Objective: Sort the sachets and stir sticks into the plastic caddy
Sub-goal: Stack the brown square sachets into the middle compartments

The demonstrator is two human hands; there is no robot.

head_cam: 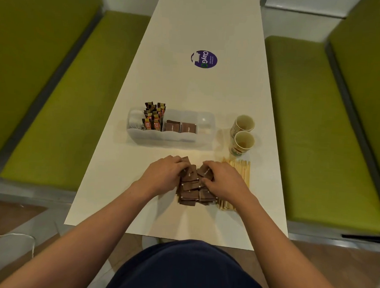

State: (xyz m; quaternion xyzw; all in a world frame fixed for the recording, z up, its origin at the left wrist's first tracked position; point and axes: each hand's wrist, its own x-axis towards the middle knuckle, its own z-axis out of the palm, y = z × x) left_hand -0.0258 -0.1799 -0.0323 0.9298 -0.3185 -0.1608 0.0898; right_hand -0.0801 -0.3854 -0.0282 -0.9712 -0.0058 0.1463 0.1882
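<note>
Head view, one sweep across the white table (208,96).

- Far left: plastic caddy (169,139), long side toward us. Its left end holds pale items we cannot identify. Next come the upright stick sachets (153,118), poking above the rim, then flat brown packets in the middle bay. The right bay looks bare, though the translucent wall blurs it.
- Left hand (166,171): fingers curled over the left edge of the loose brown sachets (190,188) and gripping them.
- The pile sits on the table just in front of the caddy, fanned and overlapping, corners askew.
- Right hand (222,180): fingers curled onto the pile's right side, pinching a packet at the top. Its wrist lies across the stir sticks (244,174).
- Sticks lie flat in a row, touching the pile's right side.
- Two paper cups (243,133) stand just beyond the sticks, right of the caddy.

Risks, as we judge them:
- Squeezing an uneven fan from both sides may buckle it, so packets squirt out or drop during the lift.
- Drawing the right wrist back could drag sticks askew or toward the table's right side.
- A wide swing toward the caddy may clip the cups.
- Dropping a thick bundle into the middle bay could tip the tall stick sachets or spill into the neighbouring bay.
</note>
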